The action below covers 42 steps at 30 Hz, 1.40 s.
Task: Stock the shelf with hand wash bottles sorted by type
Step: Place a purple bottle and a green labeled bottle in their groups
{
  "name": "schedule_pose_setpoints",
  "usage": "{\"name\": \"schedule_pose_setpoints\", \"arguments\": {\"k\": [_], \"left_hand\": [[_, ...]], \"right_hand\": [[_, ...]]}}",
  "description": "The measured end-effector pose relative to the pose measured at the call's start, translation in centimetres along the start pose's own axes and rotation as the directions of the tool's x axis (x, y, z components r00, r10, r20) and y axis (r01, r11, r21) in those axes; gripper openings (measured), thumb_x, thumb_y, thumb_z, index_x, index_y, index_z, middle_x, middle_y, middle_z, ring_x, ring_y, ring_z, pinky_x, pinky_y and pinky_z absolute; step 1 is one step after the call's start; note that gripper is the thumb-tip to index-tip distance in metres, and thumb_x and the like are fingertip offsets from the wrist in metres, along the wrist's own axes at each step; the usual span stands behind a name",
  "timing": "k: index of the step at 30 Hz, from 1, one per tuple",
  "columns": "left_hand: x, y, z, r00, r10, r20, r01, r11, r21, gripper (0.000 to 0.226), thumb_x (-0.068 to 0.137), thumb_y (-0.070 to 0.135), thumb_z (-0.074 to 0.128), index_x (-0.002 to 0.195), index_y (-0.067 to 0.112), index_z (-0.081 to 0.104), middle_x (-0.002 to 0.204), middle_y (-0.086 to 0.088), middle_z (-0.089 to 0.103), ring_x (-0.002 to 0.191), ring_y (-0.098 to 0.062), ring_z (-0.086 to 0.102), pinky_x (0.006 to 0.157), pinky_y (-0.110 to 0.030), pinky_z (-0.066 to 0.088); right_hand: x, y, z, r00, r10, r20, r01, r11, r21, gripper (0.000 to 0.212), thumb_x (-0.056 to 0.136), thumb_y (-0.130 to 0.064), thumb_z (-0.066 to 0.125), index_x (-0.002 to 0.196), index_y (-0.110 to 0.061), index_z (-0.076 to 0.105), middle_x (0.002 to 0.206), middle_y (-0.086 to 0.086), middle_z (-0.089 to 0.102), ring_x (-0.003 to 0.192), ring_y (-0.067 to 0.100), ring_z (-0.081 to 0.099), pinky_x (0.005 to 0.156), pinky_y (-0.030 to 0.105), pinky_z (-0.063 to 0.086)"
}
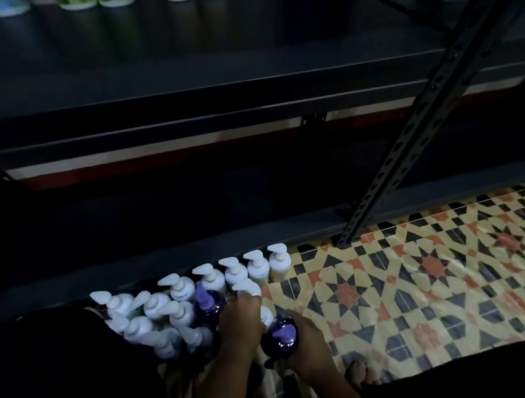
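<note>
Several white pump bottles (181, 293) stand crowded on the patterned floor in front of the dark shelf's lowest board (166, 258). A dark purple bottle (207, 305) stands among them. My right hand (308, 335) is closed around a second purple bottle (280, 337) with a lilac pump, low on the floor. My left hand (242, 321) grips a white pump bottle (247, 288) just beside it. On the upper shelf (183, 67), the bottoms of a blue, green and orange bottles (98, 0) show at the top edge.
A perforated metal upright (420, 119) slants down to the floor at right of the bottles. Patterned tile floor (431, 280) spreads to the right. Bare toes (359, 374) show near the bottom, and dark clothing fills the lower corners.
</note>
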State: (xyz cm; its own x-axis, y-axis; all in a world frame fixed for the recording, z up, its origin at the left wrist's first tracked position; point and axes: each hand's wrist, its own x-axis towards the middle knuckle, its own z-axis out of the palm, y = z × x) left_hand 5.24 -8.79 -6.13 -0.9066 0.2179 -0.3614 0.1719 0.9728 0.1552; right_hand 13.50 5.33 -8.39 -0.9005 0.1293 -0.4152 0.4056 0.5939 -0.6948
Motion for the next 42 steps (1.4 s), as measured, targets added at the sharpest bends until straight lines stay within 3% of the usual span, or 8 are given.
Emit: {"name": "schedule_pose_setpoints", "arguments": {"k": [10, 17, 23, 26, 29, 35, 39, 42], "left_hand": [[0.0, -0.4, -1.1, 1.000, 0.009, 0.002, -0.008, 0.961, -0.277, 0.010, 0.083, 0.020, 0.066, 0.082, 0.020, 0.057, 0.091, 0.002, 0.066, 0.094, -0.024, 0.068, 0.073, -0.030, 0.053], [-1.5, -1.0, -5.1, 0.997, 0.075, -0.021, -0.078, 0.908, -0.412, 0.027, 0.069, 0.024, 0.078, 0.064, 0.018, 0.053, 0.071, 0.003, 0.061, 0.071, -0.018, 0.062, 0.057, -0.028, 0.041], [-3.6, -1.9, -11.8, 0.985, 0.155, -0.080, -0.168, 0.721, -0.672, 0.027, 0.065, 0.022, 0.095, 0.061, 0.018, 0.068, 0.054, 0.014, 0.062, 0.053, 0.003, 0.058, 0.051, -0.017, 0.043], [-4.5, -2.7, -15.3, 0.978, 0.149, -0.148, -0.209, 0.650, -0.731, 0.033, 0.062, 0.032, 0.098, 0.061, 0.023, 0.066, 0.061, 0.011, 0.065, 0.061, -0.001, 0.061, 0.060, -0.027, 0.051], [-5.9, -2.8, -19.2, 0.962, 0.131, -0.240, -0.271, 0.550, -0.790, 0.025, 0.067, 0.026, 0.098, 0.077, 0.033, 0.075, 0.078, 0.012, 0.076, 0.074, -0.004, 0.070, 0.070, -0.035, 0.061], [-8.2, -2.9, -26.5, 0.874, 0.021, -0.486, -0.431, 0.498, -0.753, 0.029, 0.074, 0.030, 0.093, 0.098, 0.016, 0.083, 0.093, 0.004, 0.074, 0.082, 0.002, 0.071, 0.076, -0.014, 0.052], [-10.2, -2.9, -29.7, 0.822, 0.004, -0.569, -0.526, 0.388, -0.757, 0.010, 0.088, 0.030, 0.081, 0.091, 0.020, 0.083, 0.094, 0.007, 0.080, 0.091, -0.004, 0.074, 0.085, -0.025, 0.056], [-10.5, -2.8, -30.6, 0.801, -0.039, -0.598, -0.544, 0.371, -0.753, 0.022, 0.098, 0.038, 0.070, 0.086, 0.020, 0.076, 0.086, 0.004, 0.078, 0.083, -0.011, 0.072, 0.080, -0.033, 0.053]], "right_hand": [[0.2, -0.5, -0.6, 0.992, 0.047, -0.113, -0.043, 0.998, 0.037, 0.043, 0.054, -0.031, 0.086, 0.085, -0.038, 0.056, 0.080, -0.012, 0.067, 0.079, 0.012, 0.064, 0.061, 0.007, 0.041], [-0.8, -3.0, -5.1, 0.984, 0.141, -0.107, -0.124, 0.980, 0.153, 0.073, 0.049, -0.021, 0.090, 0.110, -0.026, 0.051, 0.100, -0.008, 0.064, 0.094, 0.016, 0.062, 0.078, 0.029, 0.051], [-2.5, -7.0, -9.7, 0.987, -0.019, -0.159, 0.050, 0.979, 0.196, 0.071, 0.048, -0.019, 0.092, 0.112, -0.027, 0.063, 0.103, -0.009, 0.070, 0.094, 0.009, 0.067, 0.082, 0.028, 0.057], [-3.5, -10.2, -11.9, 0.964, -0.100, -0.245, 0.171, 0.943, 0.286, 0.065, 0.050, -0.011, 0.097, 0.109, -0.019, 0.069, 0.098, -0.005, 0.076, 0.087, 0.010, 0.073, 0.075, 0.021, 0.058], [-4.5, -13.7, -14.0, 0.937, -0.140, -0.319, 0.266, 0.879, 0.397, 0.065, 0.052, -0.015, 0.099, 0.109, -0.017, 0.070, 0.100, -0.002, 0.078, 0.092, 0.014, 0.074, 0.083, 0.035, 0.061], [-6.9, -21.1, -17.2, 0.878, -0.204, -0.434, 0.427, 0.742, 0.516, 0.062, 0.051, -0.021, 0.097, 0.108, -0.018, 0.074, 0.100, 0.002, 0.078, 0.092, 0.021, 0.075, 0.085, 0.044, 0.061], [-8.4, -24.8, -18.6, 0.838, -0.233, -0.494, 0.507, 0.670, 0.543, 0.045, 0.063, -0.014, 0.095, 0.104, -0.015, 0.075, 0.097, 0.003, 0.078, 0.091, 0.021, 0.075, 0.082, 0.040, 0.061], [-9.0, -26.4, -19.1, 0.807, -0.255, -0.533, 0.560, 0.619, 0.552, 0.035, 0.073, -0.016, 0.090, 0.104, -0.014, 0.075, 0.096, 0.002, 0.078, 0.091, 0.021, 0.075, 0.081, 0.038, 0.062]]}}
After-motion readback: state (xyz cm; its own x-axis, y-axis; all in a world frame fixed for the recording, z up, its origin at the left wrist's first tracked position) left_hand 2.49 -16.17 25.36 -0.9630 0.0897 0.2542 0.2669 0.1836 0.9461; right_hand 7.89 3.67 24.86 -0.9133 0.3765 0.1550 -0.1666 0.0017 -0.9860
